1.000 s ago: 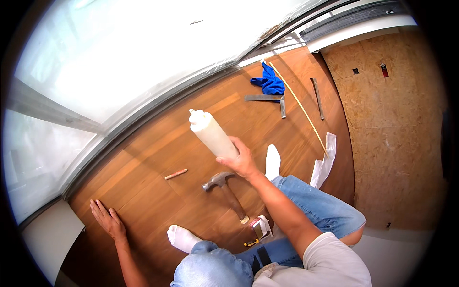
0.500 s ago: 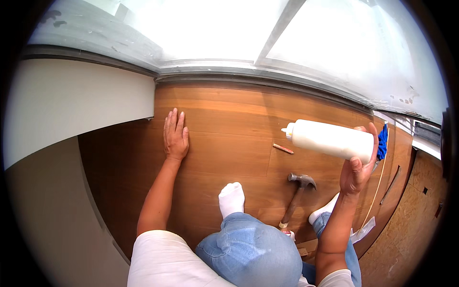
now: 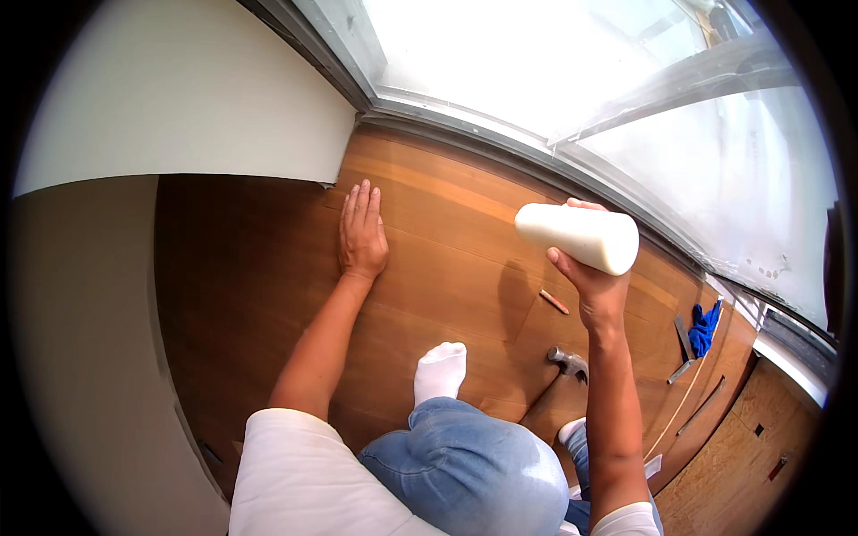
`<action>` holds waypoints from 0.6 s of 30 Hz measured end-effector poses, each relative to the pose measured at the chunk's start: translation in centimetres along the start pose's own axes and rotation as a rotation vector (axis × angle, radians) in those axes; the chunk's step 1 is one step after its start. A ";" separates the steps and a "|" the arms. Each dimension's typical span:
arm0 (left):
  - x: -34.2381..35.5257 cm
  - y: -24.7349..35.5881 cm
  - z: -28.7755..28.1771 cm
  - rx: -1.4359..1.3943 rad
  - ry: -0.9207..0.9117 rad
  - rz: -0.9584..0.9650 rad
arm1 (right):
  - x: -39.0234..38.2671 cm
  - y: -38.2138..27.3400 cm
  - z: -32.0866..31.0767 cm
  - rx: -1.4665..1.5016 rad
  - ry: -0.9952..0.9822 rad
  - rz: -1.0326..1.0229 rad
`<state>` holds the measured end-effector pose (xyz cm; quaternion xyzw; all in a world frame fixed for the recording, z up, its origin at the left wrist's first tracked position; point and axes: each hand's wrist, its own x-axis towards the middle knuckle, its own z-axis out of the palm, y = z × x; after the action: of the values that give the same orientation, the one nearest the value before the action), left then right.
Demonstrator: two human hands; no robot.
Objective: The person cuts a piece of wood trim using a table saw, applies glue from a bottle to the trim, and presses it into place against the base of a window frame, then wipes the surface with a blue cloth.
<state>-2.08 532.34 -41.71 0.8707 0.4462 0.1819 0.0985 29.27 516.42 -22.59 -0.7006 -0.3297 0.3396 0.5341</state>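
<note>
My left hand (image 3: 364, 234) lies flat on the brown wood floor (image 3: 429, 268), fingers together and stretched out toward the corner by the white panel. Raised above the floor, my right hand (image 3: 597, 284) is wrapped round a white squeeze bottle (image 3: 576, 234). The bottle is tilted, its base toward me and its nozzle end pointing away to the left, hidden behind the body. Below it on the boards lies a short reddish pencil-like stick (image 3: 554, 302). Near my right forearm rests a claw hammer (image 3: 565, 364), its handle partly in shadow.
The window frame (image 3: 465, 129) borders the floor's far side. A white panel (image 3: 206, 98) stands at the left. A blue cloth (image 3: 704, 329) and a square-like metal tool (image 3: 684, 344) lie at the right, with a thin strip (image 3: 684, 384) and a bare wood board (image 3: 742, 429) nearby.
My view has turned, so the window now slants. My right hand has carried the bottle left and toward the window, tipping its nozzle away from me. My left hand stays flat on the floor.
</note>
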 end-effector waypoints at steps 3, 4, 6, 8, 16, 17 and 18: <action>0.0 -0.2 -0.3 -0.033 0.007 -0.007 | 1.2 0.0 3.7 0.305 0.106 -0.091; 0.1 -0.1 -0.3 -0.046 0.008 -0.007 | 1.3 -0.3 5.1 0.479 0.176 -0.032; 0.5 0.0 -0.5 -0.054 -0.006 -0.015 | 2.6 0.2 7.8 0.421 0.167 0.037; -0.1 -0.6 -0.9 -0.035 0.009 -0.021 | 3.8 1.7 10.5 0.389 0.143 0.050; 0.4 -0.4 -0.6 -0.057 0.027 -0.038 | 7.7 1.4 16.3 0.320 0.067 -0.027; 0.4 -0.5 -0.6 -0.062 0.032 -0.038 | 7.8 1.3 16.7 0.308 0.051 -0.027; 0.4 -0.5 -0.6 -0.067 0.038 -0.038 | 7.7 1.2 17.1 0.334 0.059 -0.019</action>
<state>-2.49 532.92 -41.24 0.8548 0.4579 0.2112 0.1228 19.46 531.45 -28.10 -0.6083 -0.2597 0.3639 0.6558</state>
